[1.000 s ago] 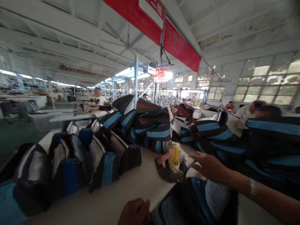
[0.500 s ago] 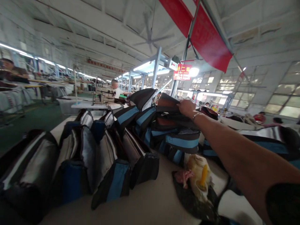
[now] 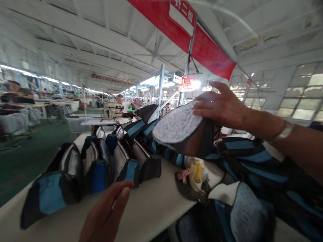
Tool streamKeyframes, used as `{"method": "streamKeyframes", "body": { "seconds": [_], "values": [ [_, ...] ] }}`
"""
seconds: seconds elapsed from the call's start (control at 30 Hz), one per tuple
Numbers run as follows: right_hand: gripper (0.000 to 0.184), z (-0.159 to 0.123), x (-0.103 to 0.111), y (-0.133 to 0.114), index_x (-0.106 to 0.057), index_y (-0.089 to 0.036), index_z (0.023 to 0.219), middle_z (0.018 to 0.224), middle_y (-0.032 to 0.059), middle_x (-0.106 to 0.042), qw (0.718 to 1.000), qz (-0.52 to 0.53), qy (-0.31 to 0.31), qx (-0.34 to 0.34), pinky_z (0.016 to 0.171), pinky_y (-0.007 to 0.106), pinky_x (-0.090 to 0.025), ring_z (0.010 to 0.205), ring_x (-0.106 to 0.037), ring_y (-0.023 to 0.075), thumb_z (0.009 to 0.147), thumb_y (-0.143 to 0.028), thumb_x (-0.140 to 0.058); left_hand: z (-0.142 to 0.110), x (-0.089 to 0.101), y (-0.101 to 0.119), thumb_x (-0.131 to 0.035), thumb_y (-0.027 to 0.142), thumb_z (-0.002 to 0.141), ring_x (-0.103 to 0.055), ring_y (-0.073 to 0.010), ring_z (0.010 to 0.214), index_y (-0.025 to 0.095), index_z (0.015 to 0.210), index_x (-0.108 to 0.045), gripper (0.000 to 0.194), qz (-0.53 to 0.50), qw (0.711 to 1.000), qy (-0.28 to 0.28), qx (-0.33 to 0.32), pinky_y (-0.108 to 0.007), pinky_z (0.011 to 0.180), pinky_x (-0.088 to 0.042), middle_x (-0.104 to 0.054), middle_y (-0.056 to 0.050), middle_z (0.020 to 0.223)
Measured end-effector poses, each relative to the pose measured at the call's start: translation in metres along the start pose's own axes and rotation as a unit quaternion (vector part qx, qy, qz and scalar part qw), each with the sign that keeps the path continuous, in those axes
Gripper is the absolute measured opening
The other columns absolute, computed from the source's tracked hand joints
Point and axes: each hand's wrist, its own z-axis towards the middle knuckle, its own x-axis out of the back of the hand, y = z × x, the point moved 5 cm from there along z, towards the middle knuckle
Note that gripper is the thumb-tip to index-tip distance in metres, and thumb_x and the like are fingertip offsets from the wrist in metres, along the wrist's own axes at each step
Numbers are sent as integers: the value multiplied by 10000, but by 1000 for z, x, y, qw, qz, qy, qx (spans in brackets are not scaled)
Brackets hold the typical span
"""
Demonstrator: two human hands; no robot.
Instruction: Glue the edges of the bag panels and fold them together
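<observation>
The right hand (image 3: 219, 104) was clamped on the upper edge of a sewn fabric piece (image 3: 176, 126), its fingers lying over the speckled grey-white lining. The piece hung tilted above the surface (image 3: 143, 205), lining towards the camera and its brown and black outer side below. A pale bracelet (image 3: 284, 131) circled the right wrist. The left hand (image 3: 107, 213) was well apart from the right, low over the near part of the surface, its fingers stretched out and the thumb close beside them.

Beyond the left hand, striped fabric pieces (image 3: 51, 193) stood in rows, their open sides showing pale linings and their ends banded in blue. Below the raised piece sat a cloudy plastic container (image 3: 195, 171) with a yellow stick (image 3: 198, 170) upright in it and a crumpled pink cloth (image 3: 183, 175) just beside. On the right lay a pile of dark pieces (image 3: 264, 169) with blue bands. Nearer the camera, another piece with speckled lining (image 3: 246, 211) leaned at the edge of the surface.
</observation>
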Motion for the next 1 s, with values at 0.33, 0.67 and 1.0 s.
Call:
{"method": "streamKeyframes", "body": {
  "seconds": [0.33,0.67,1.0],
  "values": [
    [216,-112,92,-259,-712,-176,902,931,64,-690,937,275,-1,215,1112,660,-287,1088,-582,309,925,-187,-498,-55,-84,118,-628,387,876,-468,-224,1305,240,1388,-458,560,-109,903,-358,-211,-357,1113,-359,-501,-63,1428],
    [289,-155,101,-279,-634,-164,1162,1185,77,-669,900,419,114,-29,1173,518,-287,1238,-487,247,874,-170,-618,-91,-110,85,-743,375,784,-517,-146,856,158,974,-620,313,-236,860,-440,-105,-249,780,-422,-580,-2,894],
    [477,-146,-4,-285,-562,-147,1102,995,48,-583,291,903,-10,-316,803,303,-451,921,-547,190,760,-428,-741,-93,-105,106,-763,361,744,-453,-105,719,140,888,-638,292,-245,847,-471,24,-220,652,-357,-540,35,763]
  ]
}}
